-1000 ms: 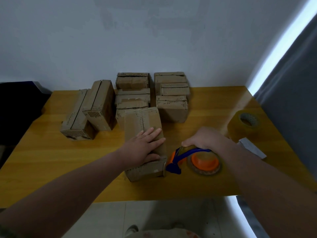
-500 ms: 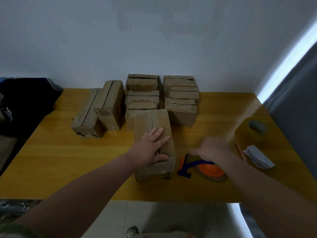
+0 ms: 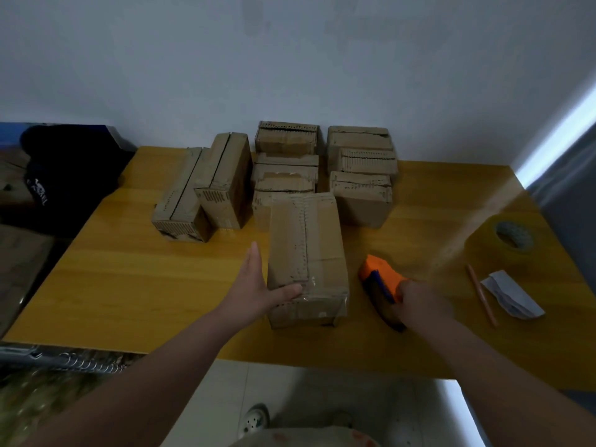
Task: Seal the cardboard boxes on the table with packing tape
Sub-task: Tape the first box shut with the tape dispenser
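Steadying box (image 3: 308,253) w/ flat left hand (image 3: 258,285), you gripped tape dispenser (image 3: 379,272) in right hand (image 3: 419,301); next prob. needed strip along seam (image 3: 304,240).

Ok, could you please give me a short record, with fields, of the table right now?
near box: in front, tape visible on its near end
left hand: flat against the box's left side, thumb on top
right hand: grips the tape dispenser, right of the box
other boxes: grouped by the wall
spare tape roll: far right
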